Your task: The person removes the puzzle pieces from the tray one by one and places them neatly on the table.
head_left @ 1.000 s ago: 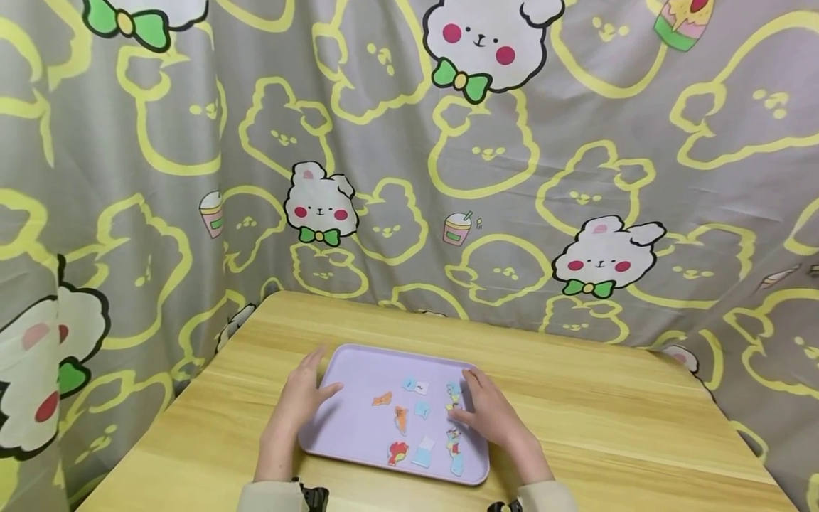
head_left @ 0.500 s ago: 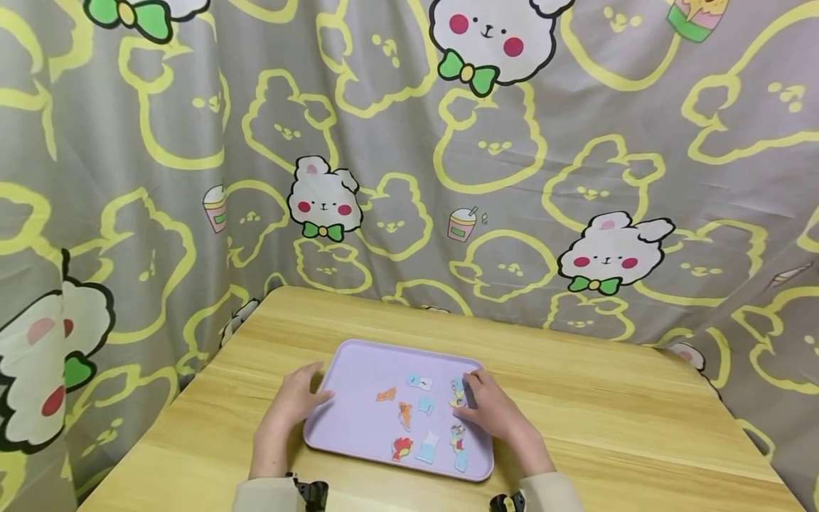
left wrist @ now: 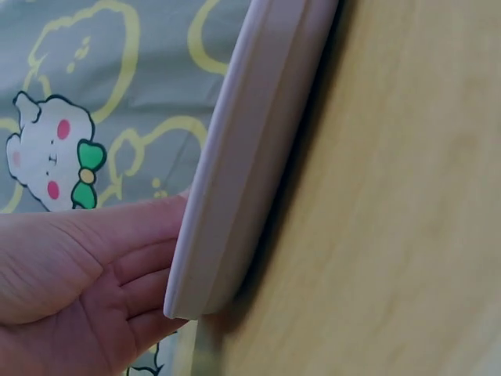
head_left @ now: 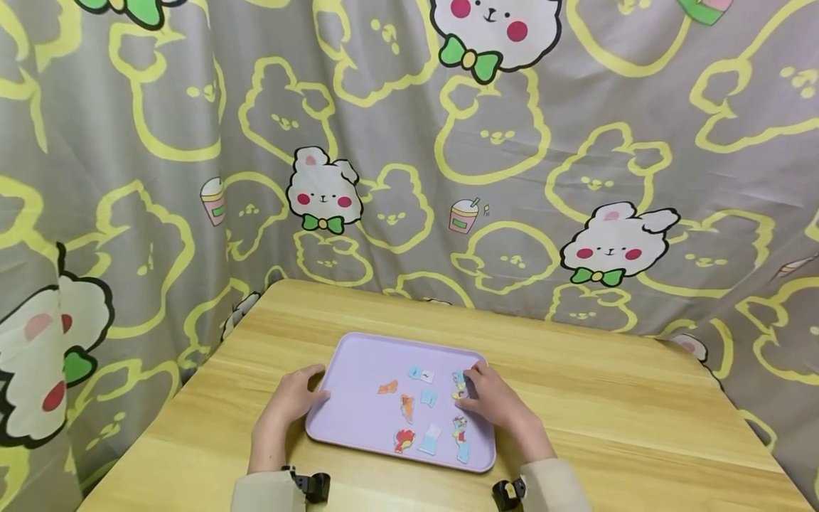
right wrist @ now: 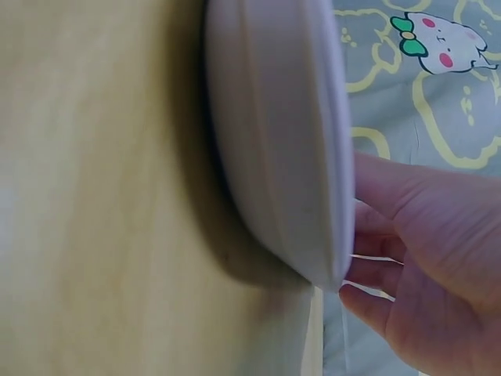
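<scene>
A lilac tray lies on the wooden table, holding several small paper cutouts. Among them are an orange piece, a red piece and a blue-and-white piece. My left hand grips the tray's left side, thumb over the rim; the left wrist view shows the fingers partly hidden by the tray's edge. On the right side, my right hand holds the rim, its thumb over the tray beside the upper-right cutouts. In the right wrist view, its fingers bend at the rim.
The wooden table extends around the tray on all sides. Behind it and to the left hangs a grey curtain with yellow outlines and white rabbit prints. Black wrist straps sit by both sleeves.
The head view has tilted slightly downward. My left hand's fingers have come down from a raised, spread pose to the tray's side. My right hand and the cutouts keep about the same places on the tray.
</scene>
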### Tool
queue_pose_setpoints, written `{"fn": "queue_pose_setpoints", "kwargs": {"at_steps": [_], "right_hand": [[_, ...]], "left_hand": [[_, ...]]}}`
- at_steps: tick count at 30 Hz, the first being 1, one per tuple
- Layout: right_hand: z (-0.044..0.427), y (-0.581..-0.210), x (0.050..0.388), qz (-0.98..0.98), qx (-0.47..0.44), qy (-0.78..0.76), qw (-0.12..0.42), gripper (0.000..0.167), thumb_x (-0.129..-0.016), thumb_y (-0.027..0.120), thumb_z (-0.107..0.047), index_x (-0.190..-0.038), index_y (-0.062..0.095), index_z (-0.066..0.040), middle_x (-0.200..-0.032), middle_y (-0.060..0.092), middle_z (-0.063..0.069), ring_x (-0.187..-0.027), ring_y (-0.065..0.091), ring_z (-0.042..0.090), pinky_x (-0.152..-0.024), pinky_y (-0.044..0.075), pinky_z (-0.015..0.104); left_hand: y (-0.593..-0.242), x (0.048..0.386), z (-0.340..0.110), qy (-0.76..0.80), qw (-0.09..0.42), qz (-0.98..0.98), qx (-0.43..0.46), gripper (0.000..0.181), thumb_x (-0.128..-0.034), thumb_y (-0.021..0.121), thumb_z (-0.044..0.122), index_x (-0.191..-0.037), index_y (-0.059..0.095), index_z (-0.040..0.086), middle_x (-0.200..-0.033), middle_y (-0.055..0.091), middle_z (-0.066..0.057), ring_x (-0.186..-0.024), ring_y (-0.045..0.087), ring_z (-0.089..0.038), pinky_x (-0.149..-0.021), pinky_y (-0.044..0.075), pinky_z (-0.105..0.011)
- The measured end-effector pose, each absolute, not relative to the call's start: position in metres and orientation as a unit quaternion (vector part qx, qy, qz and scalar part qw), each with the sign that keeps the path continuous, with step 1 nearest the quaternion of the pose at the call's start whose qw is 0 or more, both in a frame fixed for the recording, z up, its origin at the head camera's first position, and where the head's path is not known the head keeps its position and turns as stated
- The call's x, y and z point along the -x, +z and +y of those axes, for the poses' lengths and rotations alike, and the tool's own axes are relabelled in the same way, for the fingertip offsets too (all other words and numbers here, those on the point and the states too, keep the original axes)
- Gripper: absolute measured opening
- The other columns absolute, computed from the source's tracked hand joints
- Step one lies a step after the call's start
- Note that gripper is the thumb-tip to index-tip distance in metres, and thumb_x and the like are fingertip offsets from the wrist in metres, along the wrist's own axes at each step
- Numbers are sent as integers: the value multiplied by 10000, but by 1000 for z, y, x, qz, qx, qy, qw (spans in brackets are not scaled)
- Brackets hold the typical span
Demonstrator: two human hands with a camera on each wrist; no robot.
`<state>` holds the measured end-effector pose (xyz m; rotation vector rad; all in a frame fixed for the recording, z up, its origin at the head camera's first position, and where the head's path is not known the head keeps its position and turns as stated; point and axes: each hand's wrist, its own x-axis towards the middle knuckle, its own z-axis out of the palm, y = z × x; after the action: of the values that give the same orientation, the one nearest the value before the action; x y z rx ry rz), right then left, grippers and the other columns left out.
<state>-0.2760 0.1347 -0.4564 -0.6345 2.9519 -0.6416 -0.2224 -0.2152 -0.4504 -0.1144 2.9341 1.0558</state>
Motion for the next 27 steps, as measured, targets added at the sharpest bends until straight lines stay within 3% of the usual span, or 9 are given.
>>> {"fn": "queue_pose_setpoints", "kwargs": {"at_steps": [6, 14, 27], "right_hand": [[135, -456, 281, 954, 192, -228, 26, 593, -782, 822, -249, -1204, 593, 99, -1119, 559, 137, -1049, 565, 256, -999, 497, 459], [131, -456, 285, 952, 182, -244, 25, 531, -719, 864, -204, -1082, 607, 86, -1004, 547, 90, -938, 525, 212, -902, 496, 424], [132, -460, 286, 947, 175, -269, 23, 529, -700, 869, -216, -1071, 614, 60, -1064, 553, 88, -1004, 541, 215, -961, 502, 429]], "left_hand": [[-453, 225, -216, 341, 11, 940, 29, 489, -884, 669, 22, -1346, 538, -68, -1409, 510, -294, -1342, 424, -497, -1112, 374, -590], [-454, 224, -217, 346, 16, 937, 34, 490, -880, 666, 14, -1348, 541, -60, -1433, 488, -285, -1358, 400, -501, -1124, 357, -592], [-459, 225, -220, 355, 3, 934, 28, 462, -856, 695, 33, -1302, 592, -33, -1404, 527, -274, -1326, 429, -514, -1091, 384, -606]]}}
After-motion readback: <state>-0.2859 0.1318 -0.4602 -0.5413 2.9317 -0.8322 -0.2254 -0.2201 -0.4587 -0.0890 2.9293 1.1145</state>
